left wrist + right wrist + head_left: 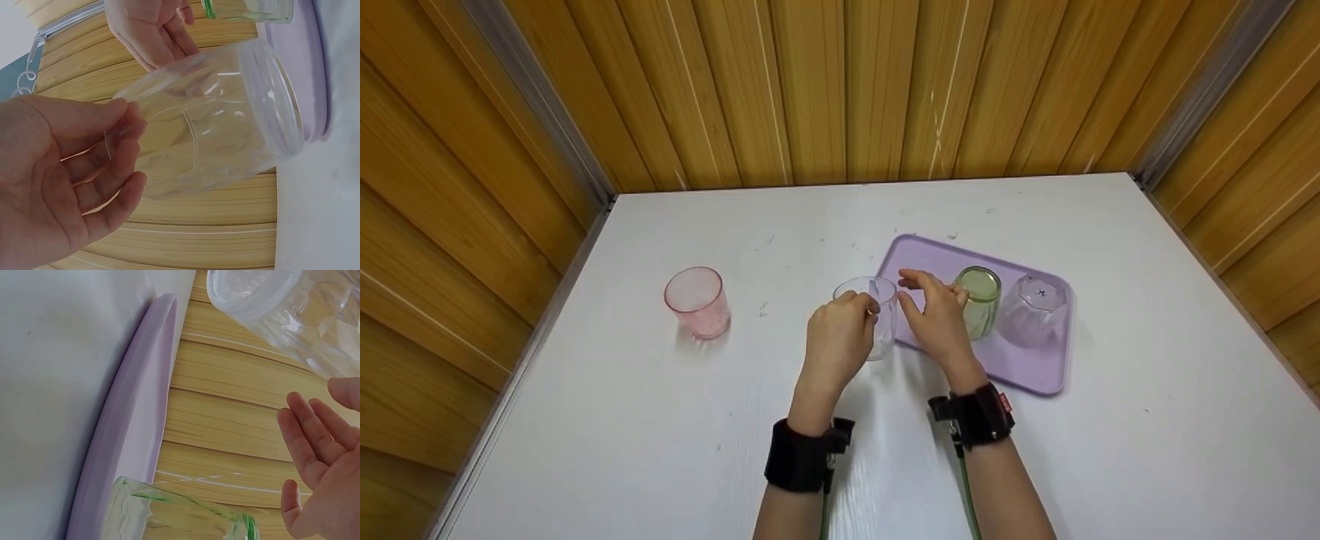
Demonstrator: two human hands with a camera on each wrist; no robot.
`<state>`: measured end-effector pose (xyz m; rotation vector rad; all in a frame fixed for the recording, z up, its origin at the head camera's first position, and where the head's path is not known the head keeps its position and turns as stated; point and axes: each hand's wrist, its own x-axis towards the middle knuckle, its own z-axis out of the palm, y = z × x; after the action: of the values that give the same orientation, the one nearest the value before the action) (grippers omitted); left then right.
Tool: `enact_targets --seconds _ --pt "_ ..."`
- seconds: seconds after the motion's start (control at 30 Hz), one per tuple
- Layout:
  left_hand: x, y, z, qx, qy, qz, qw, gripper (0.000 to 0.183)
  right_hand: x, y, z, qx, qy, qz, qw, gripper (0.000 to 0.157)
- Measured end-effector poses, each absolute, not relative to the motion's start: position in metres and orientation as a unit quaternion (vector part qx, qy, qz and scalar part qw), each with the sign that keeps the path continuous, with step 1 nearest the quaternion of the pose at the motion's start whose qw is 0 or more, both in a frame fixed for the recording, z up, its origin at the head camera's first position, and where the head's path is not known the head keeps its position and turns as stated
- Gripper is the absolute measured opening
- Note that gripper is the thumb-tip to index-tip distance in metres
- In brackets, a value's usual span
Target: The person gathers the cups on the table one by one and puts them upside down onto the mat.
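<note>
My left hand (840, 335) pinches the rim of a clear drinking glass (219, 129) between thumb and fingers. Its mouth faces up in the head view, and its thick base hangs low by the near left edge of a purple tray (1015, 365). Just right of that rim is my right hand (939, 321), its fingers spread and loosely bent, with nothing held. In the right wrist view its fingertips (295, 402) are close to the glass wall. Beside this hand, a green glass (981, 309) stands upside down on the tray.
Another clear glass (1031, 315) stands upside down at the tray's right end, next to the green one. A pink glass (703, 306) stands upright on the left of the white table (607, 405). Wood-patterned panels (840, 90) enclose the back and sides.
</note>
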<state>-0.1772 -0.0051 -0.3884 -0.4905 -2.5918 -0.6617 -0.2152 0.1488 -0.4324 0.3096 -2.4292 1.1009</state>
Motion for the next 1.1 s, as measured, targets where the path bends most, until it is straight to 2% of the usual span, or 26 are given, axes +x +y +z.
enact_targets --seconds 1.1 --pt "-0.1799 -0.0054 -0.3931 -0.172 -0.935 -0.221 0.216 0.006 -0.2157 0.1447 -0.4361 0.120 -0.884 0.392 0.225 0.024"
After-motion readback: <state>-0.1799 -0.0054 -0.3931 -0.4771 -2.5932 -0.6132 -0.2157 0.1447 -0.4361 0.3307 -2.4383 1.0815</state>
